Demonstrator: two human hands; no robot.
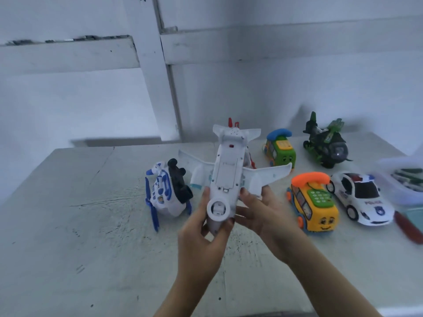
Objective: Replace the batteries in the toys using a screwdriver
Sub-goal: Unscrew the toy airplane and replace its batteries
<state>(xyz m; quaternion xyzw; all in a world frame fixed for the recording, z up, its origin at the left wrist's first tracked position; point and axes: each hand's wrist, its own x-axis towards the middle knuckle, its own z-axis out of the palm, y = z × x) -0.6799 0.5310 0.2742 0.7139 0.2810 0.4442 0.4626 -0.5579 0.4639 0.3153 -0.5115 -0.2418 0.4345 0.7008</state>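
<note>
As seen from the head camera, a white toy plane (225, 172) is held above the table (91, 225). Its belly is turned up to the camera, with the nose toward the person and the tail pointing to the wall.

Left hand (201, 227): fingers and thumb are curled round the nose end, beside the round wheel recess (218, 209), and hold the plane.

Right hand (263, 216): the thumb lies on the right edge of the body and the fingers are wrapped beneath at the wing root, so this hand also holds the plane.

A long rectangular panel (226, 167) on the belly sits flush with the body. A small red switch (231, 146) shows near the tail.

Noted on the table:
- A white and blue helicopter (163, 193) lies on its side to the left of the plane.
- A green bus (280, 149) with a blue handset and a dark green helicopter (325, 145) stand at the far edge, near the wall.
- A yellow bus (313, 209) with an orange handset stands just to the right of the right hand.
- A white police car (361, 197) stands close beside the yellow bus.

At the right border is a clear plastic tub (402, 179), its contents blurred. Below it lies a red object (409, 229), too blurred to identify. The table surface is pale and marked with dark scuffs.
</note>
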